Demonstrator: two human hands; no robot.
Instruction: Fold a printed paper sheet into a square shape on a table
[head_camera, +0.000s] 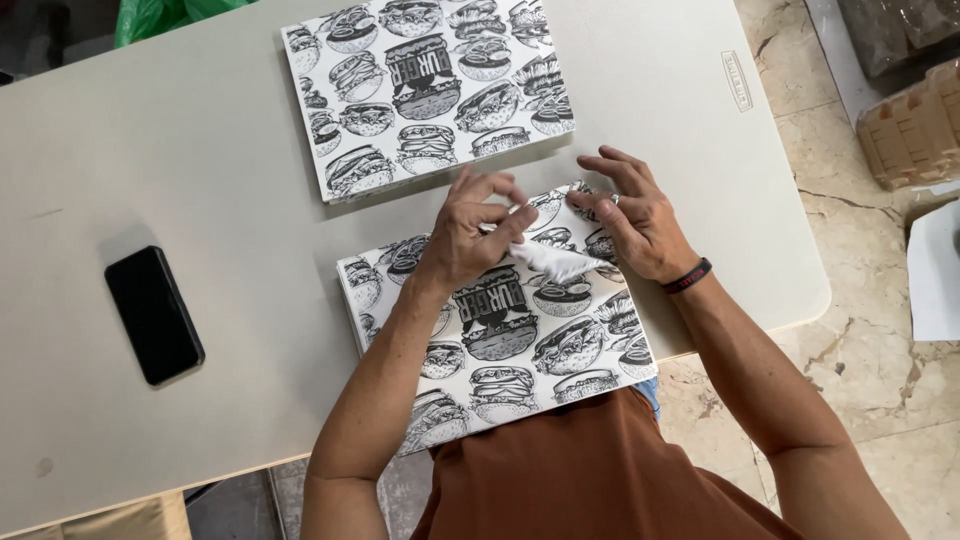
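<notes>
A flat sheet of black-and-white burger-print paper (500, 345) lies on the near edge of the pale table (200, 150), overhanging toward me. My left hand (470, 235) pinches its far corner, which is folded over so the white underside (555, 262) shows. My right hand (632, 215) rests with spread fingers on the sheet's far right edge beside the fold; a dark band sits on that wrist. A stack of the same printed sheets (425, 90) lies farther back on the table, untouched.
A black phone (153, 314) lies face down at the left of the table. Green plastic (160, 15) shows beyond the far edge. Cardboard pieces (915, 130) and a white sheet (935, 270) lie on the marble floor at right.
</notes>
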